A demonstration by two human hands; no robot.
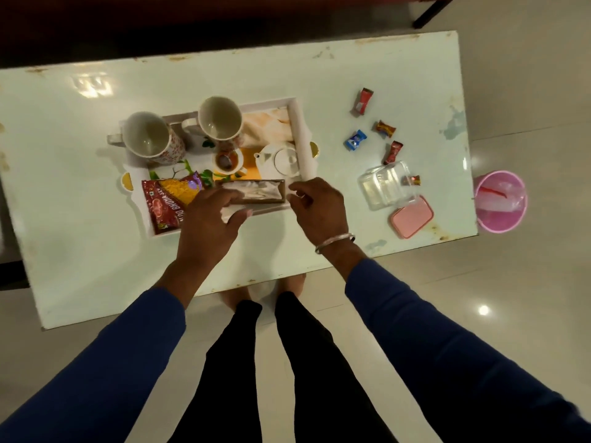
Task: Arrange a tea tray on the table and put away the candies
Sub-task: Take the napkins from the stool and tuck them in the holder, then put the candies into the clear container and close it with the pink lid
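Observation:
A white tray (300, 123) sits mid-table holding two white mugs (150, 139) (219, 121), a small cup of tea (227, 161), a white teapot (281, 159), a red snack packet (166, 203) and a brown tissue holder (256, 191). My left hand (211, 219) rests over the holder's left end, fingers closed on a white tissue. My right hand (316, 206) pinches at the holder's right end by the tray corner. Several wrapped candies (355, 140) lie loose to the right, beside a clear box (385, 183) and its pink lid (412, 217).
The pale table (80, 238) ends just right of the pink lid. A pink bin (500, 201) with a plastic liner stands on the floor beyond that edge. My legs and feet are at the near table edge. Dark furniture lines the far side.

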